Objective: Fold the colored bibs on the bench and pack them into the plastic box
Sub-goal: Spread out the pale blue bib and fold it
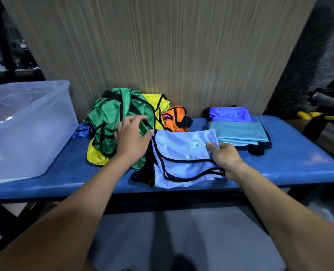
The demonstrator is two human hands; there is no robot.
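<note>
light blue bib (181, 153) with black trim, folded flat at the front edge of the blue bench (291, 165). crumpled green, yellow and orange bibs (121, 116) heaped behind it; folded blue ones (238, 126) stacked to the right. translucent plastic box (23, 130) at the bench's left end.

My bib (183, 151) is light blue with black edges. The pile has green (111, 118), yellow (154, 106) and orange (175, 119) ones. The bench (291, 163) is blue. The wall (162, 45) is brown with stripes.

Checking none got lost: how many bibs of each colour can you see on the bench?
Green bib: 1
Yellow bib: 1
Orange bib: 1
Pale blue bib: 1
Turquoise folded bib: 1
Royal blue folded bib: 1
Total: 6 seen; the heap may hide more.
</note>
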